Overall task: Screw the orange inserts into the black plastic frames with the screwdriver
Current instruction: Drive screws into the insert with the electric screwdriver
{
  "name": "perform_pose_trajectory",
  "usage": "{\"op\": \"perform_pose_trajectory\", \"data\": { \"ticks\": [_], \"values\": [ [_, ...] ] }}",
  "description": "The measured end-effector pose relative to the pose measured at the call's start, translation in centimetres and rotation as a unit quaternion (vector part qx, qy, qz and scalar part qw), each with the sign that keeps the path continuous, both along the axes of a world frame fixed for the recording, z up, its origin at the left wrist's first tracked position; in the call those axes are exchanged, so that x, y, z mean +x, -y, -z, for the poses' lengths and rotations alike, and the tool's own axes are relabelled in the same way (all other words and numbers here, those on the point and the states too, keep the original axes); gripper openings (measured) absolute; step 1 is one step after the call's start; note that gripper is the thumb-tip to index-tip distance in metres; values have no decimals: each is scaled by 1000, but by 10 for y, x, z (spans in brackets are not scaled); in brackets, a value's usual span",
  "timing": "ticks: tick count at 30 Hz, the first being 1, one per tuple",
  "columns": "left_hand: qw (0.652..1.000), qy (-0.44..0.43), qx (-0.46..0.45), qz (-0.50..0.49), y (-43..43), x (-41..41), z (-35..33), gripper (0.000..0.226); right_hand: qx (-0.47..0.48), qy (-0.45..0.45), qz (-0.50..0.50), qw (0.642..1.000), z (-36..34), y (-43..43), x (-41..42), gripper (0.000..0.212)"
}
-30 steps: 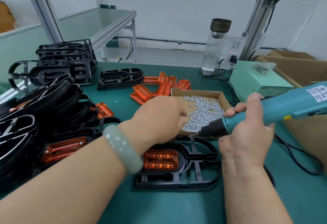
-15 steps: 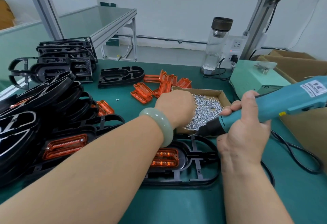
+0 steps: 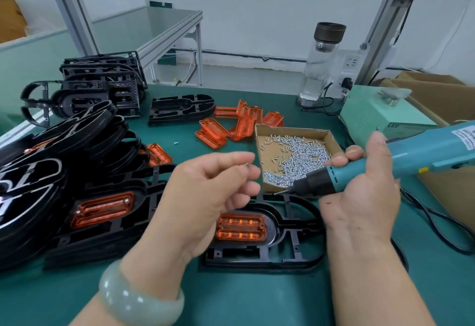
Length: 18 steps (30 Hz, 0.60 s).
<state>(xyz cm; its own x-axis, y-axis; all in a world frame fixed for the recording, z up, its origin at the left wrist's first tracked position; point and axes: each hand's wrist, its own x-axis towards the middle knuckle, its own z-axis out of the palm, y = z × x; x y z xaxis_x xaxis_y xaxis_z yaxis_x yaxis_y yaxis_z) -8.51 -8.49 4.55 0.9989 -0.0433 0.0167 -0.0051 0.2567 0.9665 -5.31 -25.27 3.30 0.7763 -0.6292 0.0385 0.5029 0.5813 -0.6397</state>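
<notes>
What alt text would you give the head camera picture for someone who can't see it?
A person's left hand pinches a small screw over a black frame holding an orange insert, while the right hand grips a teal electric screwdriver. Behind them on the green table sits a cardboard box of screws.

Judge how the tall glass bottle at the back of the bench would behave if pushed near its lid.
The glass bottle stands tall and narrow, so it would probably tip rather than slide. It looks mostly empty, so it is likely light. Being clear glass, it may crack if it falls.
</notes>
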Motion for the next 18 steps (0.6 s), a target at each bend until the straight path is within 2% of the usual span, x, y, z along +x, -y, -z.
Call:
{"op": "perform_pose_trajectory", "data": {
  "ticks": [3,6,11,15,18],
  "values": [
    [1000,-9,-7,-14,0,-8,10,34,14,2,-13,1000,0,-1,-2,13],
    [999,15,51,-8,7,-13,19,26,27,1,-27,999,1,-1,-2,13],
    [996,32,80,-1,11,-18,24,34,42,4,-43,998,1,0,-3,13],
    [988,63,141,-5,7,-19,24,34,71,13,-60,996,0,-1,-4,12],
    [989,68,131,-19,10,-19,26,29,91,20,-85,992,-1,-3,-5,14]
  ]
}}
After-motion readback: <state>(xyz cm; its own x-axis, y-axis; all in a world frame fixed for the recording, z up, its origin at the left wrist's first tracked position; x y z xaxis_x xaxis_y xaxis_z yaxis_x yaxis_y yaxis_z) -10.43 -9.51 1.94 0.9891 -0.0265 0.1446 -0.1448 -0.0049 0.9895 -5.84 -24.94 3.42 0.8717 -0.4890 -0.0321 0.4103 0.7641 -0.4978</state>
